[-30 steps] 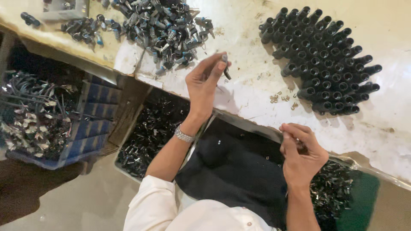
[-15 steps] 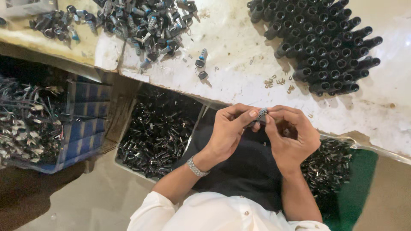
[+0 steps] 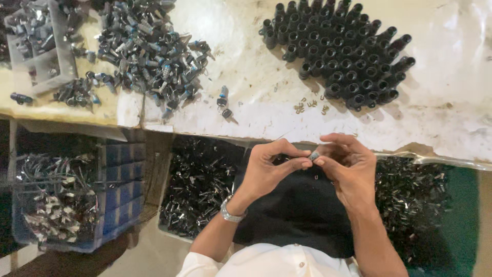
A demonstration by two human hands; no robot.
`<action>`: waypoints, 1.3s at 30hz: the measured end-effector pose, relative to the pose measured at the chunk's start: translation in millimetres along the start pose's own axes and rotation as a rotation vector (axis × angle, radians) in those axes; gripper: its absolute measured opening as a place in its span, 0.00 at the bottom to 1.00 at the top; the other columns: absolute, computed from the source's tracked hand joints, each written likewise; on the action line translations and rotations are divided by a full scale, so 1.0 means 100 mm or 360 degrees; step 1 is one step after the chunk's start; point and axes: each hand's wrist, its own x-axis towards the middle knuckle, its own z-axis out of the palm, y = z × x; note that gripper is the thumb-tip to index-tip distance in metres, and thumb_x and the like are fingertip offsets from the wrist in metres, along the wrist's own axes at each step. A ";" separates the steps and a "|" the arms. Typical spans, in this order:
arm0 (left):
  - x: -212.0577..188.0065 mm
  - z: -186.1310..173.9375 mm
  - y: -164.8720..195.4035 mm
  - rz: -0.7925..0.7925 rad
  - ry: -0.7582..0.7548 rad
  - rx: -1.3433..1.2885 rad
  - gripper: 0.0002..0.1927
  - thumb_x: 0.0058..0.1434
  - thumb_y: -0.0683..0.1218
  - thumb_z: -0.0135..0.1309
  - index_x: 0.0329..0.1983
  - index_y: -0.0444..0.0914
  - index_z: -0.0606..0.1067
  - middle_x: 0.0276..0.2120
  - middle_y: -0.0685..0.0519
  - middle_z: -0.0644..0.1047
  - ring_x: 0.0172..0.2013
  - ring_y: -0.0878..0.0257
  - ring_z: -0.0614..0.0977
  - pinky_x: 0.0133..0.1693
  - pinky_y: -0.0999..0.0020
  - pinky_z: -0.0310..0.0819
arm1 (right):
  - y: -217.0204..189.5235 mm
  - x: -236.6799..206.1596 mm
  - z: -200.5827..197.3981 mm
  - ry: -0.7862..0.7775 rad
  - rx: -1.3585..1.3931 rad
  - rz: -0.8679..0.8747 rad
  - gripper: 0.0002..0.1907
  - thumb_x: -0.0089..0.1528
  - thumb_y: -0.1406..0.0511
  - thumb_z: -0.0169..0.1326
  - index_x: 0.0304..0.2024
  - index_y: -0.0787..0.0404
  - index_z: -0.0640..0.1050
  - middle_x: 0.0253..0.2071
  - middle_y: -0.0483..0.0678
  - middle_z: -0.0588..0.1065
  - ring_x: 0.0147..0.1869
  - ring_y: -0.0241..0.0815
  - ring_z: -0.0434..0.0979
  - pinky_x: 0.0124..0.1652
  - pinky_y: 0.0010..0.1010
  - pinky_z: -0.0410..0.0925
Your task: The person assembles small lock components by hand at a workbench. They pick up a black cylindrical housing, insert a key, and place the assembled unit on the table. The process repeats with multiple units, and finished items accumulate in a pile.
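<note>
My left hand point(image 3: 271, 169) and my right hand point(image 3: 346, 166) meet in front of my lap, just below the edge of the white worktable point(image 3: 451, 118). Their fingertips pinch one small grey-and-black metal part point(image 3: 313, 155) between them. A silver watch sits on my left wrist point(image 3: 230, 211). On the table above the hands stands a tight cluster of upright black cylindrical parts point(image 3: 343, 51). A loose heap of small black and silver parts point(image 3: 148, 51) lies at the upper left. Two stray parts point(image 3: 224, 105) lie near the table edge.
A tray of shiny black parts point(image 3: 200, 184) sits under the table left of my lap, another point(image 3: 415, 205) to the right. A blue crate with metal pieces point(image 3: 56, 200) stands at far left. A grey compartment tray point(image 3: 36, 36) holds parts at top left. Tiny brass bits point(image 3: 307, 106) lie below the cluster.
My left hand came down from the table with a part and joined my right hand at my lap. Both hands now pinch the part together.
</note>
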 end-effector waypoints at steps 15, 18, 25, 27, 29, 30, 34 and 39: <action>1.17 -0.15 0.14 0.0942 0.0710 0.1419 0.16 0.58 0.46 0.68 0.44 0.37 0.76 0.45 0.44 0.81 0.43 0.54 0.83 0.45 0.64 0.78 | -0.11 -0.13 -0.13 -0.0053 0.0241 -0.0239 0.15 0.78 0.60 0.47 0.56 0.66 0.68 0.30 0.45 0.64 0.35 0.35 0.61 0.38 0.30 0.61; 0.85 -0.09 0.02 0.0650 0.0529 0.0811 0.15 0.62 0.44 0.67 0.42 0.35 0.71 0.45 0.48 0.83 0.43 0.61 0.87 0.46 0.68 0.81 | -0.10 -0.13 -0.06 -0.0071 0.0449 0.0078 0.19 0.68 0.61 0.48 0.60 0.62 0.68 0.29 0.43 0.64 0.33 0.34 0.63 0.34 0.30 0.64; 0.19 0.09 -0.02 0.0677 0.0042 0.0718 0.17 0.69 0.35 0.56 0.61 0.34 0.75 0.46 0.47 0.78 0.40 0.58 0.81 0.42 0.67 0.78 | 0.07 -0.05 -0.09 -0.0248 0.0541 0.0208 0.16 0.68 0.64 0.54 0.55 0.64 0.71 0.29 0.48 0.70 0.25 0.31 0.62 0.24 0.23 0.59; 0.16 0.08 0.06 0.0807 -0.0009 0.0730 0.19 0.69 0.34 0.55 0.63 0.35 0.74 0.49 0.47 0.76 0.45 0.56 0.80 0.46 0.65 0.77 | 0.14 -0.06 -0.10 -0.0227 0.0444 0.0169 0.12 0.69 0.66 0.55 0.51 0.65 0.72 0.29 0.48 0.70 0.28 0.33 0.64 0.26 0.23 0.59; 0.14 0.06 0.12 0.0912 -0.0055 0.0772 0.20 0.68 0.34 0.55 0.63 0.36 0.73 0.50 0.48 0.75 0.49 0.54 0.78 0.51 0.63 0.76 | 0.19 -0.10 -0.11 -0.0151 0.0211 0.0137 0.09 0.68 0.67 0.54 0.48 0.65 0.72 0.32 0.46 0.71 0.30 0.32 0.67 0.27 0.23 0.59; 0.13 0.05 0.15 0.0941 -0.0079 0.0806 0.20 0.68 0.34 0.54 0.63 0.37 0.73 0.51 0.49 0.75 0.51 0.53 0.77 0.53 0.62 0.76 | 0.19 -0.11 -0.13 -0.0111 0.0093 0.0130 0.08 0.67 0.68 0.54 0.47 0.65 0.72 0.34 0.45 0.72 0.31 0.32 0.68 0.27 0.23 0.59; 0.05 -0.03 0.11 0.0931 -0.0247 0.0908 0.24 0.67 0.33 0.53 0.66 0.36 0.69 0.54 0.49 0.75 0.52 0.48 0.74 0.58 0.54 0.70 | 0.14 -0.06 -0.27 -0.0327 -0.0584 -0.0066 0.10 0.65 0.71 0.52 0.49 0.62 0.71 0.34 0.45 0.71 0.32 0.31 0.68 0.31 0.23 0.64; 0.04 -0.09 -0.21 0.1027 -0.0378 0.1188 0.31 0.59 0.32 0.52 0.67 0.33 0.60 0.60 0.42 0.74 0.48 0.45 0.73 0.55 0.50 0.66 | 0.19 -0.03 -0.33 -0.0906 -0.2016 -0.1100 0.14 0.63 0.72 0.54 0.47 0.58 0.66 0.39 0.48 0.72 0.33 0.41 0.75 0.31 0.26 0.65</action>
